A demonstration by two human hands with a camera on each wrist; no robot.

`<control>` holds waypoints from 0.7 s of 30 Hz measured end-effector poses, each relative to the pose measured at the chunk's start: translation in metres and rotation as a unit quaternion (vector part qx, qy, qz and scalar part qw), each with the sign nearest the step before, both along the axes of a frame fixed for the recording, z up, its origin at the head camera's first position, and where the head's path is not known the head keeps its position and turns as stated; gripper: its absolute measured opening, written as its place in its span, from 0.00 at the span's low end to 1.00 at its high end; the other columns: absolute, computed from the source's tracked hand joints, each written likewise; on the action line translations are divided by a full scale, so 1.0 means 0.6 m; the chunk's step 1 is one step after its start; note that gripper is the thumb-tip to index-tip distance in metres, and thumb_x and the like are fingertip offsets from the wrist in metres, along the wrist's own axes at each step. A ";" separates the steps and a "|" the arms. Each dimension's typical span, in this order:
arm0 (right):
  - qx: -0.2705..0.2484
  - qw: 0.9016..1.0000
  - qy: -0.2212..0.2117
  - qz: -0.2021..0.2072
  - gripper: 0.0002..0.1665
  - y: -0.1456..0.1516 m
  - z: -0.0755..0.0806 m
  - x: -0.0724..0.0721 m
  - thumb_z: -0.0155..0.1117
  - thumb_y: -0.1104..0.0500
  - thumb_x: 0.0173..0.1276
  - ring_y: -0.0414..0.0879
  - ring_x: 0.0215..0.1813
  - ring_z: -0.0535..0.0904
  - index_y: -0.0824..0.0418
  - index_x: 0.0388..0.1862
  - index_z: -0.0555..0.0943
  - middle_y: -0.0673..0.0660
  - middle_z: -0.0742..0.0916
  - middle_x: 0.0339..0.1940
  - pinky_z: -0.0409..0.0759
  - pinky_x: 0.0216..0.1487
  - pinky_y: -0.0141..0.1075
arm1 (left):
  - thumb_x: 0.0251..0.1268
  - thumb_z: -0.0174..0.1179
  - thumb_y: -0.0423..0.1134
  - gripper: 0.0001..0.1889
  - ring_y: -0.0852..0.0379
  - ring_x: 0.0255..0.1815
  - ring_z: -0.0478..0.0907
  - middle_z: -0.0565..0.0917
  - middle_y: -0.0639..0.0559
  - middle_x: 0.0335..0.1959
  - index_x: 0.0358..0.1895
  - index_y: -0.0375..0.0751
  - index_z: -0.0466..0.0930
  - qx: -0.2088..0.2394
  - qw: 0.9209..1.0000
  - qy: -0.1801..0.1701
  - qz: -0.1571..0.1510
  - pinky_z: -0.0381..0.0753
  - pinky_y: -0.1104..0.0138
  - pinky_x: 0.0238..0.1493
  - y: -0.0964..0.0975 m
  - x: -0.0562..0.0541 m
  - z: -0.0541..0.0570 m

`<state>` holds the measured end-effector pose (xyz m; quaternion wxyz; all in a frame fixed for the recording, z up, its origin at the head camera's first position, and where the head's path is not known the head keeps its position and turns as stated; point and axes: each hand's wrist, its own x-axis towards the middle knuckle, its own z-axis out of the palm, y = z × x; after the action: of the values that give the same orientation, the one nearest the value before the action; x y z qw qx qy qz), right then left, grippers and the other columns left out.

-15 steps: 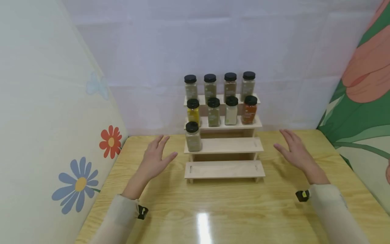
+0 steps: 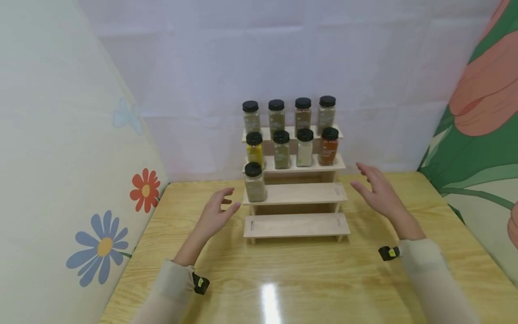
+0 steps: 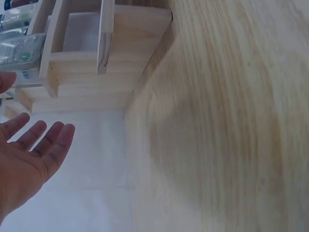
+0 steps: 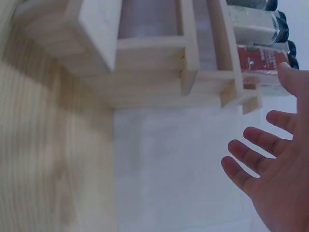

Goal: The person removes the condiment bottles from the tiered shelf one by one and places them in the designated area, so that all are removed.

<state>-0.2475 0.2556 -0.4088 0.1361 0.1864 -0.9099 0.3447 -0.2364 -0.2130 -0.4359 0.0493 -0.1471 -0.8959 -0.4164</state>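
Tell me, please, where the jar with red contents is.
In the head view, the red jar stands at the right end of the second-highest shelf, right beside the pale jar.

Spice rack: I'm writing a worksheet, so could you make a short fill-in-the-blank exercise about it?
1. The wooden rack has ____ tiers.
2. The yellow jar stands on the ____ tier from the top.
3. In the head view, the red jar stands at its row's ____ end.
4. Every jar lid is coloured ____.

Missing words: four; second; right; black.
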 end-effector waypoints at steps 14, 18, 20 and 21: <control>-0.051 0.995 0.071 0.048 0.33 -0.069 0.039 -0.017 0.60 0.60 0.77 0.67 0.66 0.72 0.71 0.75 0.65 0.71 0.74 0.70 0.73 0.64 0.60 | 0.74 0.53 0.35 0.27 0.39 0.59 0.75 0.68 0.33 0.67 0.73 0.34 0.63 0.177 0.963 -0.197 0.043 0.87 0.57 0.47 0.021 0.009 -0.027; -0.053 0.994 0.070 0.059 0.34 -0.087 0.049 -0.018 0.61 0.59 0.76 0.67 0.66 0.72 0.69 0.75 0.65 0.71 0.74 0.69 0.74 0.63 0.60 | 0.71 0.51 0.32 0.27 0.37 0.58 0.75 0.68 0.30 0.67 0.72 0.32 0.63 0.202 0.954 -0.217 0.047 0.87 0.54 0.48 0.027 0.013 -0.037; -0.051 0.995 0.067 0.062 0.34 -0.095 0.054 -0.019 0.61 0.57 0.76 0.65 0.66 0.72 0.67 0.76 0.65 0.70 0.75 0.69 0.75 0.63 0.59 | 0.69 0.51 0.31 0.28 0.38 0.56 0.76 0.68 0.30 0.66 0.72 0.32 0.63 0.207 0.951 -0.224 0.052 0.87 0.52 0.48 0.029 0.016 -0.041; -0.051 0.994 0.066 0.063 0.34 -0.099 0.055 -0.020 0.61 0.57 0.76 0.65 0.66 0.72 0.67 0.76 0.65 0.70 0.75 0.68 0.75 0.63 0.59 | 0.68 0.51 0.31 0.28 0.38 0.56 0.76 0.69 0.30 0.65 0.71 0.32 0.64 0.208 0.950 -0.226 0.055 0.87 0.51 0.48 0.030 0.017 -0.042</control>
<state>-0.2592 0.1964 -0.3755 0.1832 0.2591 -0.8666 0.3851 -0.2259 -0.1948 -0.4612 -0.1019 0.0140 -0.7840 -0.6121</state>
